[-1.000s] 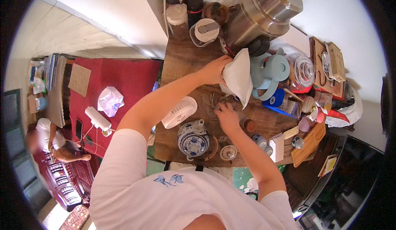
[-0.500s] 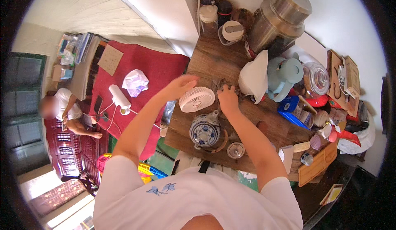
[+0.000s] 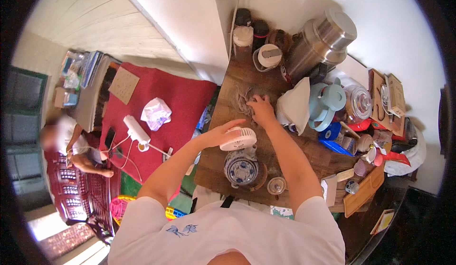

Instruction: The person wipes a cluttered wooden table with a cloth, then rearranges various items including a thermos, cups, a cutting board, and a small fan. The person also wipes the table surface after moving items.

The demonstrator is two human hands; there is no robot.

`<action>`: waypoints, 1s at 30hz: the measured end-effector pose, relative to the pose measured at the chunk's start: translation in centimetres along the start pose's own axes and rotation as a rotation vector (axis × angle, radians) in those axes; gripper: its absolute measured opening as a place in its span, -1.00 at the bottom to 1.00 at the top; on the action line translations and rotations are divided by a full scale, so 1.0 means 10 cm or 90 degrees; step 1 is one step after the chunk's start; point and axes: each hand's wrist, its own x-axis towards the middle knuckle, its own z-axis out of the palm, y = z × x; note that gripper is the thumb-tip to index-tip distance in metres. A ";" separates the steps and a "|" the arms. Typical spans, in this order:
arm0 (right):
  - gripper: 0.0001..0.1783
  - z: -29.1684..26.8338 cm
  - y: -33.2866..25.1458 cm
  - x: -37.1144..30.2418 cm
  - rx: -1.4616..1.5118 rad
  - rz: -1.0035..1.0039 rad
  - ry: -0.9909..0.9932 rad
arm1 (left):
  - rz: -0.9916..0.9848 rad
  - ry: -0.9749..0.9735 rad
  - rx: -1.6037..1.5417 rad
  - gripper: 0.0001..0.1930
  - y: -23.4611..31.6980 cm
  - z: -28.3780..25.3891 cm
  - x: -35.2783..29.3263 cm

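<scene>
My left hand (image 3: 221,135) is closed on a small white round fan (image 3: 239,139), its fingers over the top edge. The fan is tilted, just beyond a blue-and-white porcelain teapot (image 3: 241,168) that it partly overlaps. My right hand (image 3: 262,110) presses bent fingers onto a crumpled grey cloth (image 3: 243,99) lying on the wooden table (image 3: 213,160). A small round lid (image 3: 276,185) with a knob lies right of the teapot, near the table's front edge.
At the back stand a large steel thermos (image 3: 319,42) and several bottles. To the right are a white bag-like thing (image 3: 293,106), a light blue jug (image 3: 327,101), a glass jar (image 3: 357,102) and a blue box (image 3: 335,137). A seated person (image 3: 71,137) is at far left, beside a red-covered table (image 3: 185,94).
My left hand has come down toward me onto the fan's side, and the fan has shifted nearer the teapot and tilted. My right hand remains at the cloth, which now lies more spread out.
</scene>
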 end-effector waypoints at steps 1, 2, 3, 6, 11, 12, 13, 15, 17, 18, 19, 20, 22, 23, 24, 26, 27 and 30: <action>-0.49 -0.07 -0.07 0.02 0.052 0.065 -0.009 | 0.005 -0.013 0.001 -0.41 0.02 -0.08 0.03; -0.50 -0.13 -0.15 0.02 0.104 0.132 -0.017 | 0.073 0.016 0.117 -0.45 -0.08 -0.21 0.09; -0.51 -0.21 -0.18 -0.01 0.151 0.210 -0.021 | 0.058 0.023 0.153 -0.46 0.03 -0.33 0.17; -0.54 -0.60 -0.47 -0.19 0.265 0.279 0.218 | 0.118 0.131 0.252 -0.55 0.36 -0.74 0.35; -0.53 -1.49 -0.84 0.00 0.183 0.255 0.469 | 0.322 0.343 0.274 -0.57 0.71 -1.08 1.02; -0.53 -1.61 -0.83 0.18 0.107 0.260 0.506 | 0.393 0.366 0.328 -0.54 0.74 -1.02 1.25; -0.52 -1.72 -0.78 0.35 0.032 0.263 0.543 | 0.431 0.384 0.358 -0.50 0.81 -0.92 1.44; -0.41 -1.64 -0.50 0.65 -0.017 0.254 0.467 | 0.506 0.422 0.415 -0.42 0.89 -0.71 1.79; -0.35 -1.50 -0.40 0.92 -0.079 0.248 0.363 | 0.452 0.439 0.598 -0.36 0.71 -0.69 2.17; -0.27 -1.37 -0.42 0.95 -0.101 0.305 0.310 | 0.415 0.440 0.691 -0.32 0.72 -0.67 2.22; -0.28 -1.30 -0.36 1.00 -0.127 0.302 0.328 | 0.406 0.439 0.647 -0.32 0.71 -0.67 2.26; -0.29 -1.25 -0.29 1.04 -0.154 0.299 0.346 | 0.397 0.437 0.602 -0.32 0.70 -0.67 2.29; -0.39 -1.18 -0.28 1.07 -0.159 0.272 0.352 | 0.375 0.450 0.522 -0.34 0.63 -0.69 2.26; -0.47 -1.18 -0.26 1.07 -0.144 0.253 0.346 | 0.370 0.462 0.483 -0.36 0.60 -0.68 2.30; -0.55 -1.21 -0.23 1.05 -0.134 0.232 0.341 | 0.371 0.476 0.440 -0.38 0.61 -0.66 2.35; -0.55 -1.24 -0.20 0.98 -0.117 0.195 0.327 | 0.432 0.337 0.251 -0.36 0.64 -0.66 2.46; -0.55 -1.27 -0.21 0.95 -0.105 0.174 0.322 | 0.444 0.301 0.161 -0.35 0.62 -0.67 2.48; -0.59 -1.42 -0.25 0.74 0.125 0.136 0.308 | 0.452 0.250 -0.108 -0.31 0.49 -0.66 2.55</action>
